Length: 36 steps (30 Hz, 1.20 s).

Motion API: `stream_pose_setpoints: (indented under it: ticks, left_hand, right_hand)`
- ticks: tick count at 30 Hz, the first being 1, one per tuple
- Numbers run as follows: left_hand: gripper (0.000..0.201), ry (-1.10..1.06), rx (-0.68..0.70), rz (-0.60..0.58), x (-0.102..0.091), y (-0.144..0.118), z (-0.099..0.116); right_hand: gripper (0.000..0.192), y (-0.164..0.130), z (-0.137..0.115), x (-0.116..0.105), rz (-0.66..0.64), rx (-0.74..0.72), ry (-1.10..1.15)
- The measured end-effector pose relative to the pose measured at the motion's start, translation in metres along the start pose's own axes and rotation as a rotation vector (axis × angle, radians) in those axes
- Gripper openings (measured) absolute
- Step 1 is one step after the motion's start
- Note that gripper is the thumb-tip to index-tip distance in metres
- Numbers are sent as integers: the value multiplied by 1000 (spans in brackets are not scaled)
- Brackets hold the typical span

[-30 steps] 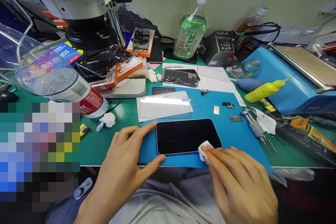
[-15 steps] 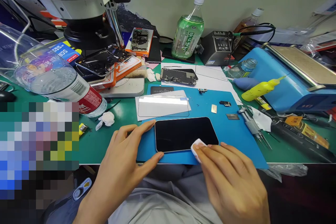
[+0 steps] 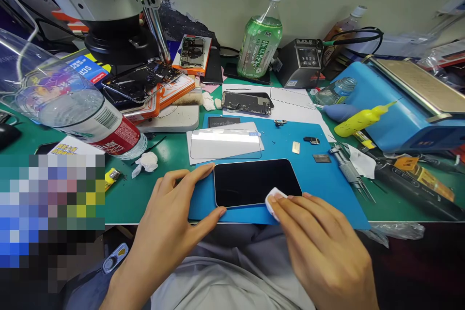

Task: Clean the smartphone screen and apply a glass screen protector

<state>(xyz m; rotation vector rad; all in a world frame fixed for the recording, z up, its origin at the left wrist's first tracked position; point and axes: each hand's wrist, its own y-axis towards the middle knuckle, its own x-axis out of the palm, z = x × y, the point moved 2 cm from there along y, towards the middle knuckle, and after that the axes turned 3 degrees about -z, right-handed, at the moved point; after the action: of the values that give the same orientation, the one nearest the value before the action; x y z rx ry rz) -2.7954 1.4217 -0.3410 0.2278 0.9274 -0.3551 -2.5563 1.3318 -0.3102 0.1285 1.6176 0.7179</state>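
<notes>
A black phone (image 3: 256,182) lies flat, screen up and dark, long side across, on a blue mat (image 3: 319,189) at the bench's near edge. A small white wipe (image 3: 273,198) rests at the screen's 5 o'clock corner, pressed flat.

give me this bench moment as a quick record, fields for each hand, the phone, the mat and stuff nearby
left hand: left hand braces the left end of the black glass-fronted phone, thumb and forefinger on its corners
right hand: right hand presses a small white wipe on the phone's near edge
phone: flat, screen up, dark
mat: blue rectangular mat under the phone
nearby: clear screen protector sheet behind the phone; metal tweezers to its right
</notes>
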Motion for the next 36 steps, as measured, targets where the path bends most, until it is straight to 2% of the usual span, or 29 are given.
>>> stream_pose_setpoints:
  ticks: [6,12,17,21,23,29,33,36]
  left_hand:
    - [69,12,16,12,0,-1,1]
    - [69,10,30,22,1,0,1]
    - [70,14,27,16,1,1,1]
    - [71,14,-6,1,2,0,-1]
    - [71,11,-11,0,1,-1,-2]
    - [71,8,15,15,3,-1,-3]
    - [72,18,12,1,5,-2,-4]
    - [74,20,36,-18,5,-4,-7]
  right_hand:
    - [36,-3,3,-1,4,1,19]
    - [31,-5,14,-4,43,110,-96]
    - [32,-3,8,-2,59,110,43]
    - [24,0,11,-4,46,162,-31]
    - [20,3,6,-3,47,187,-49]
    - [23,11,-25,5,30,170,88]
    - [19,5,-14,-1,20,282,-72]
    - [30,9,-22,6,1,318,-204]
